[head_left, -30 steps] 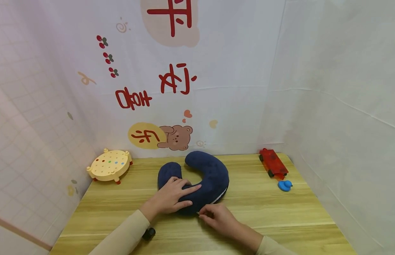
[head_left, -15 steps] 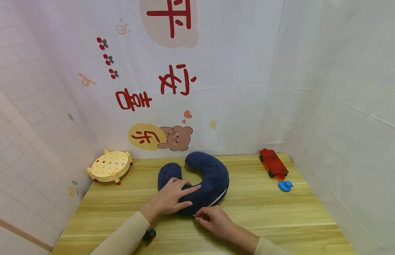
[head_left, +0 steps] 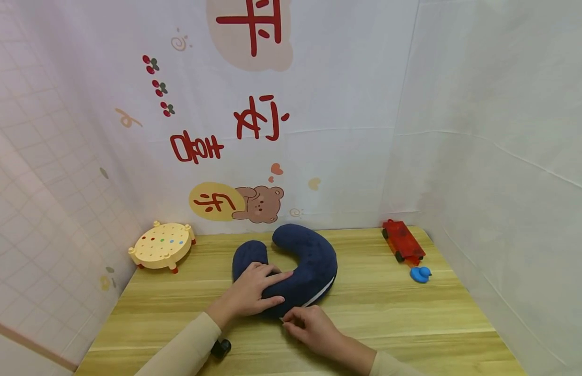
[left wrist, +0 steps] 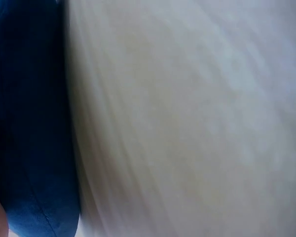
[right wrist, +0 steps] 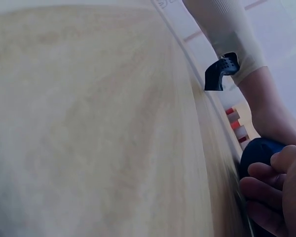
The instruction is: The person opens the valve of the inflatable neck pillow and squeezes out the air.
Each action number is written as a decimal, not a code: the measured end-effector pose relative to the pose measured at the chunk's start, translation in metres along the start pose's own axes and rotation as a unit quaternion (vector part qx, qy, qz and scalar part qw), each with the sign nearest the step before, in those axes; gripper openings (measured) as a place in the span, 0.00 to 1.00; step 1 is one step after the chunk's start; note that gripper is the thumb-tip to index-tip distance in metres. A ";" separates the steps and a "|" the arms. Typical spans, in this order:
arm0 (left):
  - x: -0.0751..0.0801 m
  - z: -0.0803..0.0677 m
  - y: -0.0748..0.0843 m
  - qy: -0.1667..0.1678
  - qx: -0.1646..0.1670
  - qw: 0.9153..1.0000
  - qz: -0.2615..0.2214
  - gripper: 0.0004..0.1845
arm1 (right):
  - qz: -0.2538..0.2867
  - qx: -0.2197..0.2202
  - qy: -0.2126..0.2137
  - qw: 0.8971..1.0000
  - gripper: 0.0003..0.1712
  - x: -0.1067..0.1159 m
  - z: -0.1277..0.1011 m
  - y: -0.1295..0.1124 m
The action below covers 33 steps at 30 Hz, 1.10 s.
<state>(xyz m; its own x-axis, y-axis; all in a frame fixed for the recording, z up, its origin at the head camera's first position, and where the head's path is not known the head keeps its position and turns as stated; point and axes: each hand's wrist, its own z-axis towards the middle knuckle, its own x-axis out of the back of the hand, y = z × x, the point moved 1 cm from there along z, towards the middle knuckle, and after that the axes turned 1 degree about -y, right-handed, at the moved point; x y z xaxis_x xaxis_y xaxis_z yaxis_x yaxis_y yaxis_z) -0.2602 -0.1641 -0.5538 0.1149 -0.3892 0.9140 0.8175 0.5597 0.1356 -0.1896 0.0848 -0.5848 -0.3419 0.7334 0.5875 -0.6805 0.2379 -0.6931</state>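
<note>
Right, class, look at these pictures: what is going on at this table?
A person works on a navy neck pillow lying on a wooden table. The left hand presses flat on the pillow, holding it down. The right hand pinches something small at the pillow's near edge, where a pale strip, probably a zip, shows. A peg stool, a red truck and a blue duck stand aside.
</note>
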 end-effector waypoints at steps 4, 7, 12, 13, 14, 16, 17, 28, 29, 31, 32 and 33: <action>0.001 0.001 0.001 0.002 0.014 1.000 -0.015 0.33 | 0.006 0.001 0.012 1.000 0.03 -0.004 0.001 -0.001; 0.002 0.001 0.001 -0.003 0.029 0.999 -0.028 0.32 | 0.013 0.007 0.025 1.000 0.03 -0.008 0.001 0.000; -0.009 -0.002 -0.008 0.014 0.020 0.999 -0.033 0.32 | 0.016 0.014 0.036 0.999 0.04 -0.013 0.003 -0.004; -0.010 -0.002 -0.009 0.020 0.017 0.999 -0.033 0.32 | 0.016 0.014 0.037 0.999 0.04 -0.014 0.004 -0.004; -0.010 -0.002 -0.009 0.027 0.012 0.999 -0.033 0.32 | 0.014 0.013 0.037 0.999 0.05 -0.015 0.004 -0.005; -0.011 -0.002 -0.009 0.031 0.011 0.999 -0.033 0.32 | 0.009 0.012 0.039 0.999 0.05 -0.016 0.005 -0.005; -0.010 -0.002 -0.009 0.027 0.014 0.999 -0.034 0.32 | 0.007 0.012 0.040 0.999 0.05 -0.017 0.005 -0.005; 0.003 0.001 0.001 -0.001 0.046 0.998 -0.039 0.31 | 0.004 0.007 0.054 0.998 0.04 -0.029 0.012 -0.007; 0.003 0.001 0.000 0.001 0.046 0.998 -0.040 0.31 | 0.005 0.006 0.055 0.998 0.05 -0.030 0.012 -0.007; 0.003 0.001 0.000 0.004 0.047 0.998 -0.043 0.31 | 0.001 0.001 0.058 0.998 0.05 -0.032 0.014 -0.008; 0.003 0.001 0.000 0.006 0.046 0.998 -0.046 0.31 | 0.002 -0.001 0.059 0.998 0.05 -0.034 0.014 -0.009; 0.004 0.001 0.000 0.007 0.046 0.998 -0.047 0.30 | 0.000 -0.003 0.061 0.998 0.04 -0.035 0.015 -0.009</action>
<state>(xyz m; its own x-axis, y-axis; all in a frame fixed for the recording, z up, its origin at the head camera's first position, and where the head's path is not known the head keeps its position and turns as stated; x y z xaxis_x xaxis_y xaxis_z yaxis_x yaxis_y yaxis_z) -0.2599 -0.1645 -0.5501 0.0483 -0.4535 0.8899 0.7699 0.5846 0.2561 -0.1807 0.0472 -0.5927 -0.2609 0.8056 0.5320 -0.6756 0.2413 -0.6967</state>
